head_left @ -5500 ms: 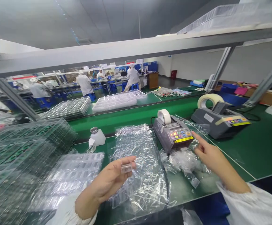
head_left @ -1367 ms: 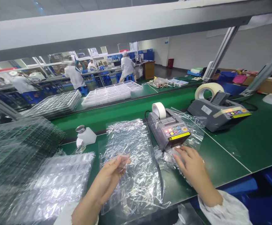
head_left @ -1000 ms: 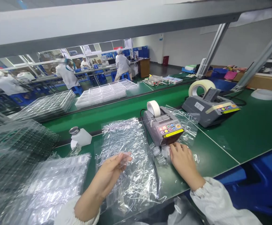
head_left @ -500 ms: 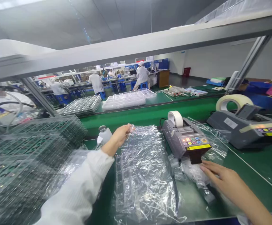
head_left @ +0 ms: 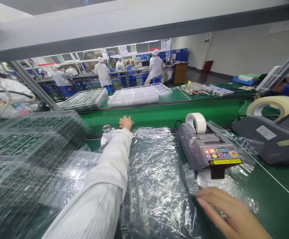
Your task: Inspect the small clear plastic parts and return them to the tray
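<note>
A clear plastic bag [head_left: 159, 176] lies crinkled and flat on the green bench, with a clear compartment tray [head_left: 134, 205] showing at its left side. My left hand [head_left: 125, 122] is stretched out past the bag's far left corner, close to the bench's green back wall. Its fingers are curled around something I cannot make out; a thin glint shows beside them. My right hand [head_left: 230, 210] is slightly blurred, fingers extended, holding nothing I can see. It hovers right of the bag, below the grey tape dispenser [head_left: 206, 146] with its white tape roll [head_left: 196, 122].
Stacked clear trays with green boards [head_left: 30, 142] stand at left, beside loose plastic bags [head_left: 72, 176]. A white bottle [head_left: 106, 134] is behind my left sleeve. A second dispenser [head_left: 266, 132] sits at right. Trays [head_left: 134, 97] rest on the far bench; people in white work beyond.
My left hand has left the bag's far edge and moved left and away, toward the back wall. The right hand has drawn back from the dispenser's front toward me. The view has shifted.
</note>
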The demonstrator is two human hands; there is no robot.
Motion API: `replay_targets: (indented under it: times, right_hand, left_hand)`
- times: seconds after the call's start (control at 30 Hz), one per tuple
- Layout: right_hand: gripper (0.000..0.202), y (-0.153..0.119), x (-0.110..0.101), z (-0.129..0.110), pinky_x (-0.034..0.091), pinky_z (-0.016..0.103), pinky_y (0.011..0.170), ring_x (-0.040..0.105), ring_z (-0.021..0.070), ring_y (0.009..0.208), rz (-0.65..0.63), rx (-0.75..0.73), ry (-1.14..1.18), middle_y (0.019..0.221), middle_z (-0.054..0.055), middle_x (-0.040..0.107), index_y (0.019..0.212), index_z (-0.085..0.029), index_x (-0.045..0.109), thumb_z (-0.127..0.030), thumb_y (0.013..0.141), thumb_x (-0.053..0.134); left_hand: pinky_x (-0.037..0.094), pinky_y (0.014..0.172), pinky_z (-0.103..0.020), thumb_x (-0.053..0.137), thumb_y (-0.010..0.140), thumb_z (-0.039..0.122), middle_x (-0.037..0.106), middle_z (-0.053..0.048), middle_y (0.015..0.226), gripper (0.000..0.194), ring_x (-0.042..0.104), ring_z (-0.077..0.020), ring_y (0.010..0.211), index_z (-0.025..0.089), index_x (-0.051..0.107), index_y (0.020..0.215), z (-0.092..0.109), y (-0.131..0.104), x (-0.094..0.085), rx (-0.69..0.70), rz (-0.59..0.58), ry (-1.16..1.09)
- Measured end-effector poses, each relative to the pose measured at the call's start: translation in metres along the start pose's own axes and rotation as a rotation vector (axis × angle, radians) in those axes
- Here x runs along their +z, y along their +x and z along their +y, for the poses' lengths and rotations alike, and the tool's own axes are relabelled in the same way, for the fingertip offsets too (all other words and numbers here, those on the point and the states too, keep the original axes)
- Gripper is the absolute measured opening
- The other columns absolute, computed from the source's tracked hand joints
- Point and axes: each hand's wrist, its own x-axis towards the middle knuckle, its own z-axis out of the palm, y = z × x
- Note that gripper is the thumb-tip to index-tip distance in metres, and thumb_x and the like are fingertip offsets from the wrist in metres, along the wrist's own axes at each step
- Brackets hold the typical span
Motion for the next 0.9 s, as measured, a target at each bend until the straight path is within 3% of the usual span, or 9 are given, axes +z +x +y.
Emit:
replay_targets:
  times: [0.07,0.13,0.2,0.27,0.37,0.5,0.7,0.83,0.9]
  right_hand:
    - [0.018,0.035,0.009,-0.021,0.051,0.029,0.075,0.061,0.0172,0.084,-0.164,-0.088,-0.009,0.091,0.003,0.066,0.092,-0.024,0.066,-0.023,0.089,0.048]
    - [0.015,0.070,0.027,-0.035,0.047,0.030,0.072,0.058,0.0181,0.082,-0.241,-0.146,-0.078,0.085,0.003,0.064,0.086,-0.022,0.065,-0.021,0.088,0.051]
    - [0.019,0.102,0.051,-0.042,0.043,0.028,0.068,0.056,0.0172,0.077,-0.268,-0.168,-0.194,0.079,0.003,0.062,0.075,-0.019,0.064,-0.018,0.088,0.050]
    - [0.019,0.128,0.075,-0.044,0.040,0.027,0.067,0.056,0.0176,0.079,-0.265,-0.194,-0.270,0.082,0.006,0.062,0.077,-0.017,0.066,-0.016,0.087,0.050]
    - [0.020,0.149,0.101,-0.041,0.038,0.028,0.064,0.056,0.0202,0.080,-0.240,-0.202,-0.306,0.082,0.008,0.063,0.074,-0.015,0.067,-0.011,0.085,0.050]
    - [0.025,0.153,0.113,-0.037,0.038,0.028,0.064,0.056,0.0208,0.078,-0.217,-0.222,-0.310,0.083,0.009,0.064,0.074,-0.014,0.067,-0.005,0.083,0.046]
    - [0.025,0.145,0.103,-0.044,0.039,0.029,0.069,0.055,0.0199,0.079,-0.127,-0.199,-0.217,0.085,0.009,0.062,0.078,-0.013,0.065,-0.005,0.084,0.043]
    - [0.026,0.130,0.060,-0.052,0.042,0.026,0.069,0.055,0.0155,0.077,-0.055,-0.143,-0.065,0.084,0.006,0.059,0.084,-0.015,0.063,-0.011,0.089,0.038]
    - [0.021,0.120,0.031,-0.057,0.043,0.026,0.069,0.055,0.0145,0.075,-0.073,-0.119,0.143,0.078,0.003,0.057,0.076,-0.017,0.062,-0.014,0.088,0.044]
  left_hand:
    - [0.035,0.098,-0.054,0.045,0.089,0.039,0.036,-0.013,0.138,0.047,0.040,-0.0295,0.122,0.019,0.037,0.131,0.008,-0.007,-0.010,0.066,-0.004,0.014]
    - [0.038,0.096,-0.051,0.044,0.090,0.039,0.043,-0.012,0.133,0.043,0.045,-0.0266,0.117,0.018,0.043,0.127,0.014,-0.021,-0.020,0.198,-0.106,0.025]
    - [0.045,0.088,-0.044,0.046,0.089,0.039,0.056,-0.009,0.116,0.035,0.055,-0.0212,0.102,0.016,0.054,0.113,0.011,-0.045,-0.025,0.335,-0.306,0.051]
    - [0.050,0.076,-0.036,0.053,0.086,0.037,0.063,-0.005,0.095,0.027,0.060,-0.0162,0.083,0.013,0.060,0.096,0.000,-0.073,-0.024,0.428,-0.533,0.105]
    - [0.050,0.071,-0.033,0.055,0.085,0.033,0.063,-0.003,0.083,0.021,0.059,-0.0135,0.074,0.013,0.061,0.085,-0.024,-0.106,-0.020,0.500,-0.712,0.196]
    - [0.049,0.076,-0.036,0.050,0.088,0.035,0.062,-0.003,0.086,0.025,0.059,-0.0150,0.079,0.013,0.060,0.090,-0.045,-0.115,-0.017,0.558,-0.752,0.214]
    - [0.048,0.076,-0.037,0.050,0.087,0.038,0.063,-0.004,0.084,0.028,0.060,-0.0157,0.078,0.012,0.060,0.088,-0.044,-0.113,-0.026,0.581,-0.815,0.111]
    - [0.043,0.088,-0.035,0.032,0.092,0.044,0.063,-0.011,0.109,0.042,0.058,-0.0181,0.099,0.015,0.059,0.106,-0.038,-0.134,-0.058,0.698,-0.852,-0.149]
    - [0.038,0.095,-0.031,0.027,0.093,0.047,0.058,-0.009,0.123,0.047,0.052,-0.0168,0.112,0.020,0.052,0.121,-0.033,-0.151,-0.080,0.799,-0.921,-0.290]
